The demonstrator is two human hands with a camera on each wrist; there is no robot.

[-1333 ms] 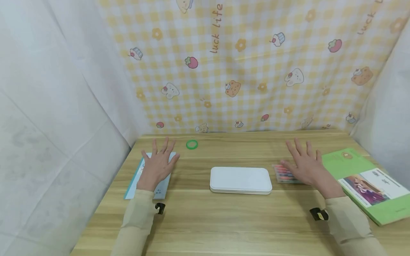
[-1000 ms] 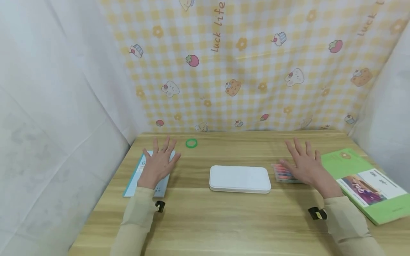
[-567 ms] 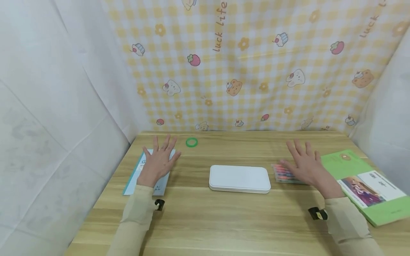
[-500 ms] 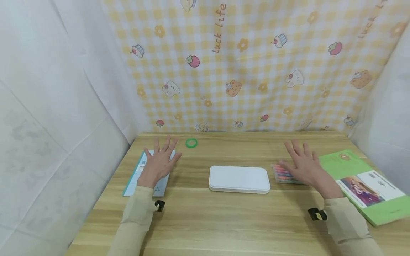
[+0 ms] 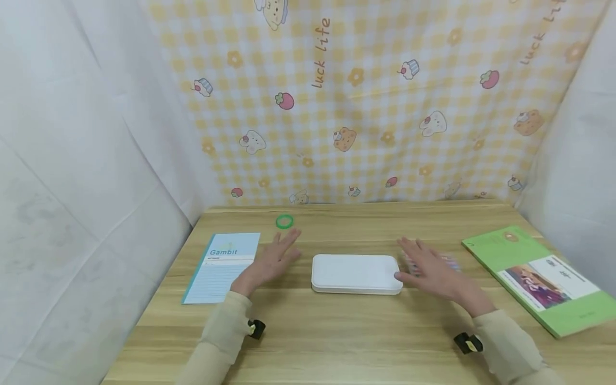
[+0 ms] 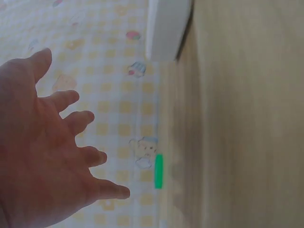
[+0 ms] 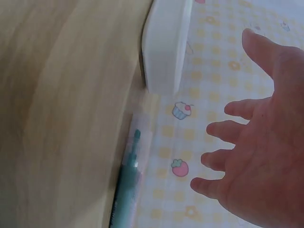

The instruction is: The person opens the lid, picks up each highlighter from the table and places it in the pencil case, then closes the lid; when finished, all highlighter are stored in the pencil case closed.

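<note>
A white, round-cornered case point(image 5: 353, 271) lies flat on the wooden table between the two hands. My left hand point(image 5: 267, 263) hovers left of it, fingers extended and holding nothing. On the other side my right hand point(image 5: 433, 275) is spread, also holding nothing, its thumb tip overlapping the case's right end in the head view. Under this hand is a clear pack of coloured markers point(image 5: 451, 261), mostly hidden by the fingers. In the right wrist view a teal marker point(image 7: 126, 194) shows through the pack. Both wrist views show the palms raised above the table.
A light blue "Gambit" notebook point(image 5: 221, 272) lies at the left. Near the back edge is a green ring point(image 5: 284, 215). A green book point(image 5: 522, 254) with a picture on its cover lies at the right. A checked curtain point(image 5: 366, 107) hangs behind the table.
Both hands have moved inward toward the white case, the left one off the notebook, which now shows fully. The view has also tilted slightly.
</note>
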